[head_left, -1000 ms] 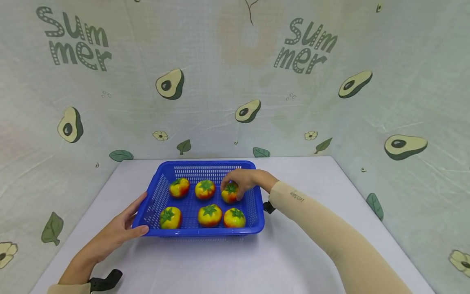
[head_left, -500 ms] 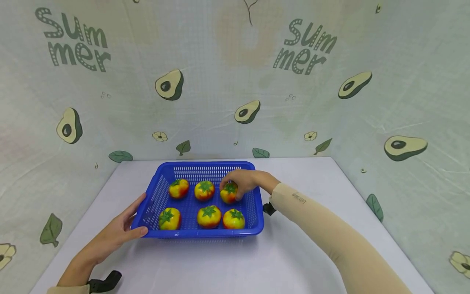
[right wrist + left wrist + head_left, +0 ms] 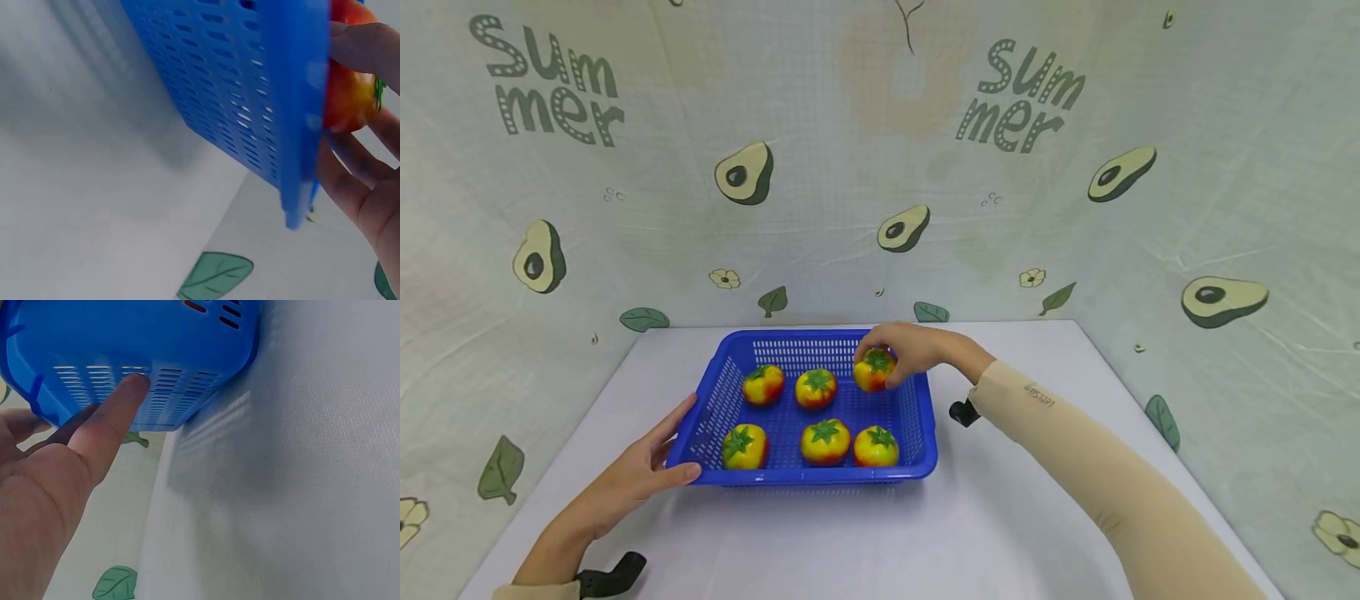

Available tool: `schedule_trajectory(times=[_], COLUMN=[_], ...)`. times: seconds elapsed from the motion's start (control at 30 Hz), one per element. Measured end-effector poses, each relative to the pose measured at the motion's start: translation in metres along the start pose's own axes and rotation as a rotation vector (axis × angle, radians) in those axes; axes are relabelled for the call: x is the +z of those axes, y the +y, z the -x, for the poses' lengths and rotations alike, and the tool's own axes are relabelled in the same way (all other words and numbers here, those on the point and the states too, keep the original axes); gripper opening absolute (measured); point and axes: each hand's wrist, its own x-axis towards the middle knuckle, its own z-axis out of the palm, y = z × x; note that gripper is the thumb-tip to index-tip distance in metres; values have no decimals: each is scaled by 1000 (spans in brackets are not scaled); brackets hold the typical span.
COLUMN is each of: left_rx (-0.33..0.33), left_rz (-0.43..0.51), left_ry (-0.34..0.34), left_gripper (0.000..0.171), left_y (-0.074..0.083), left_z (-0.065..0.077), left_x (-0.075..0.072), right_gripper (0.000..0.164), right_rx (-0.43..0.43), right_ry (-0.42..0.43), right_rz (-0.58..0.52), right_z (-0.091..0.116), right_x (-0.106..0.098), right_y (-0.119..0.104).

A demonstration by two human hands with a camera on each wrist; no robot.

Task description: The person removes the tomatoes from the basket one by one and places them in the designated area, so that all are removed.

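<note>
A blue plastic basket (image 3: 805, 476) with slotted walls stands on the table. At its near left corner my left hand (image 3: 643, 462) holds it, thumb on the front side and fingers along the left side. The left wrist view shows a straight finger against the slotted wall. My right hand (image 3: 910, 348) grips a yellow-red tomato (image 3: 874, 372) with green star-shaped leaves, raised near the basket's back right. In the right wrist view, thumb and fingers wrap this tomato (image 3: 350, 94) at rim level. Several similar tomatoes (image 3: 827, 443) sit inside the basket in two rows.
The white table (image 3: 1000, 508) carries the basket near its middle. A cloth backdrop (image 3: 820, 100) printed with avocados rises behind and at both sides. Black camera mounts (image 3: 613, 575) sit at the wrists.
My right hand has lifted the back right tomato up from the basket floor, moving slightly right and away. The left hand stays at the basket's corner.
</note>
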Motion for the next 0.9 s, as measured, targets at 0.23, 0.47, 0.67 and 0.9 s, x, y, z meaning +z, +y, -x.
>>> schedule_trajectory(times=[0.23, 0.47, 0.67, 0.9], left_rx=[11, 6, -4, 5], left_rz=[-10, -17, 24, 15], left_ry=[-4, -4, -13, -11], left_gripper=[99, 100, 99, 97], left_y=[-1, 0, 0, -3], left_z=[-1, 0, 1, 0], left_x=[0, 0, -1, -1], right_gripper=[52, 51, 53, 57], right_rx=[2, -8, 50, 148], right_ry=[15, 20, 60, 128], right_rz=[23, 9, 5, -8], right_z=[18, 42, 64, 90], right_x=[-23, -43, -52, -52], right_y=[-6, -8, 8, 37])
